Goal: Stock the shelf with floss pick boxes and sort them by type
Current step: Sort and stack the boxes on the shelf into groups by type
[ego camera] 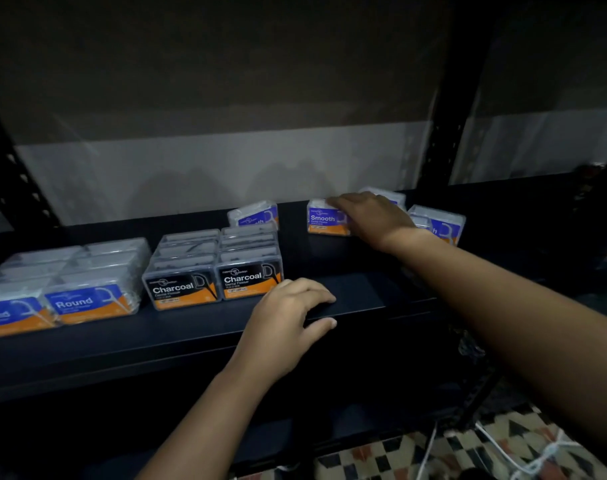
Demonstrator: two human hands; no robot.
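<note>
The light is dim where I stand. Behind the dark shelf [198,337] a wall [205,64] rises, brownish and shadowed above, with a paler grey band [177,174] along its lower part. Black metal uprights [444,140] with rows of punched holes frame the rack, one at my left [14,174]. Down at the lower right I see a patterned floor [399,455] of dark and pale checks, with white cords [430,448] lying across it.
</note>
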